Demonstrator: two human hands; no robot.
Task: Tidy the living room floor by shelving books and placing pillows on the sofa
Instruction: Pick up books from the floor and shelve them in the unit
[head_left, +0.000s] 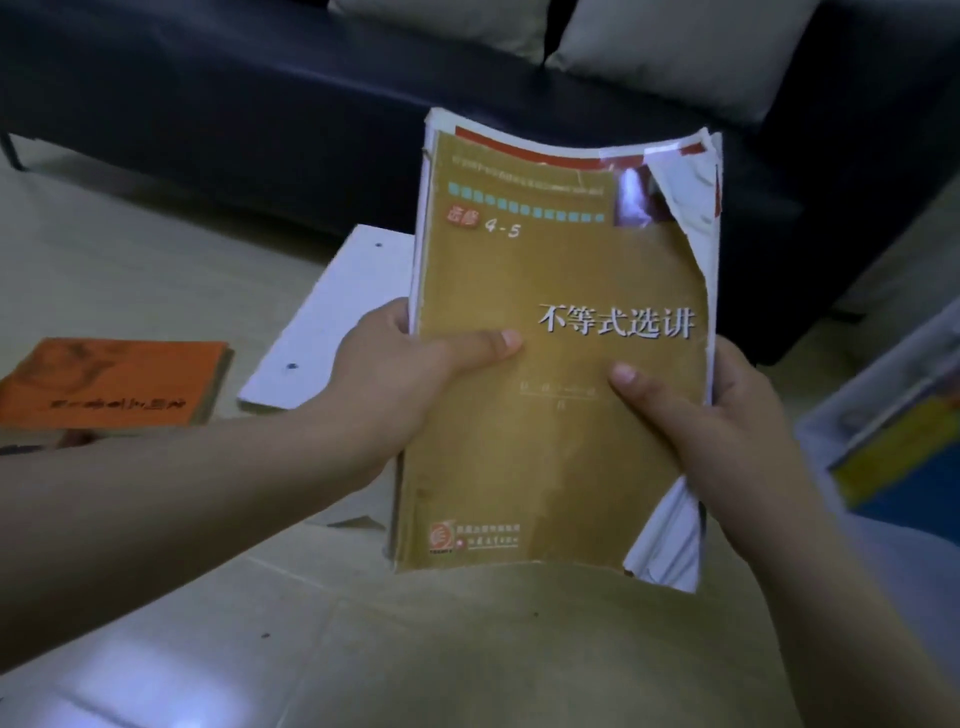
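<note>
I hold a small stack of worn books above the floor; the top one is a mustard-yellow book (561, 280) with Chinese title text and a torn upper right corner. My left hand (395, 384) grips the stack's left edge, thumb laid across the cover. My right hand (727, 431) grips the right edge, thumb on the cover too. An orange book (114, 384) lies on the floor at the left. A white book (332, 322) lies on the floor behind my left hand. Two light pillows (691, 52) sit on the dark sofa (260, 119) at the top.
The floor is pale tile (130, 249). At the right edge lies a stack of books with a yellow and blue cover (904, 431). The sofa's front runs across the top of the view, with a leg at the far left.
</note>
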